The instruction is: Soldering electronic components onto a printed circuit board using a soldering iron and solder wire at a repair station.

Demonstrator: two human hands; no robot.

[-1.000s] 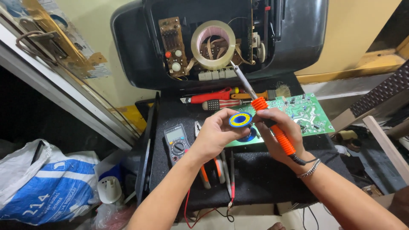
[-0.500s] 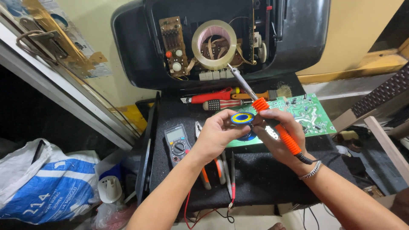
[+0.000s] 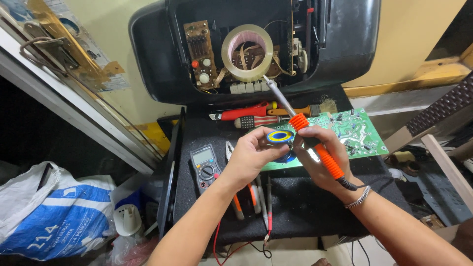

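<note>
Orange-handled soldering iron (image 3: 315, 148) grasped in the right hand (image 3: 320, 157), its metal tip pointing up and left toward a roll of clear tape (image 3: 247, 53) set inside the open black device casing (image 3: 345, 39). The left hand (image 3: 251, 157) pinches a small round blue-and-yellow tin (image 3: 280, 136), held just beside the iron's handle, above the dark surface (image 3: 305, 202). A green circuit board (image 3: 357, 130) lies on the surface behind the right hand. A grey multimeter (image 3: 206, 166) rests left of the left hand, with pliers (image 3: 244, 194) beneath the left wrist. A red-handled tool (image 3: 241, 113), screwdrivers and a small brush (image 3: 320, 107) lie along the casing's lower edge. A blue-and-white sack (image 3: 54, 216) sits at lower left.
</note>
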